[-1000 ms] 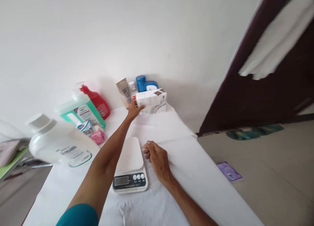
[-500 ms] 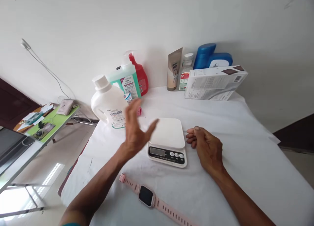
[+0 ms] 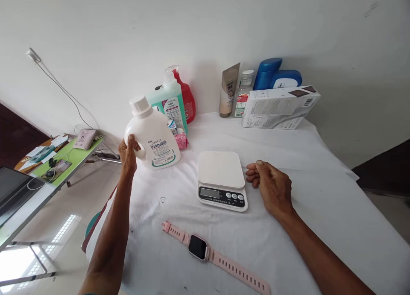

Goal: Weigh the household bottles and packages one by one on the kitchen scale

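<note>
My left hand is wrapped round the handle of a large white laundry detergent bottle, which leans slightly and has its cap on. Whether its base touches the cloth I cannot tell. A white kitchen scale lies in the middle of the table with a bare platform and a dark display. Just right of it rests my right hand, fingers loosely curled together and thumb on top, holding nothing. A pink smartwatch is stretched out flat in front of the scale.
Behind the detergent stand a green bottle, a red bottle and a pink packet. Along the wall are a brown tube, a glass jar, a blue bottle and a white box. A green desk is at left.
My left hand has moved from above the scale's left side out to the detergent bottle and closed on its handle. The bottle has shifted and tilted slightly. My right hand keeps its place.
</note>
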